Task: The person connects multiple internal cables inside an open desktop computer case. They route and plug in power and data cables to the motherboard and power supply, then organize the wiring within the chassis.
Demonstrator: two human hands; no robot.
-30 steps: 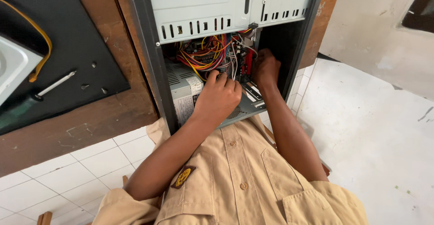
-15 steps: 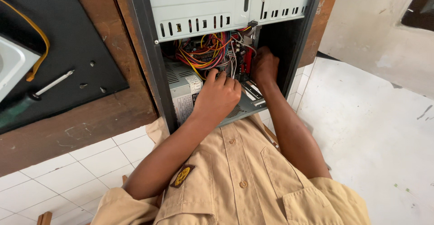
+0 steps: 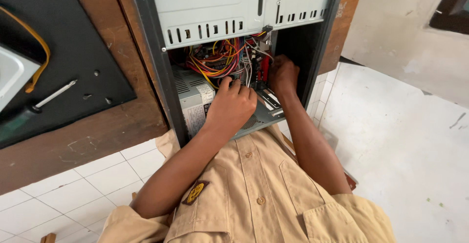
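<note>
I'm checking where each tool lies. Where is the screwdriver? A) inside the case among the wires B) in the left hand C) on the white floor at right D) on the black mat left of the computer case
D: the screwdriver lies on the black mat left of the case, while both hands, left and right, reach among the wires.

wire bundle (image 3: pixel 215 60) | red-yellow-orange, tangled | inside open computer case (image 3: pixel 215 8)
</note>
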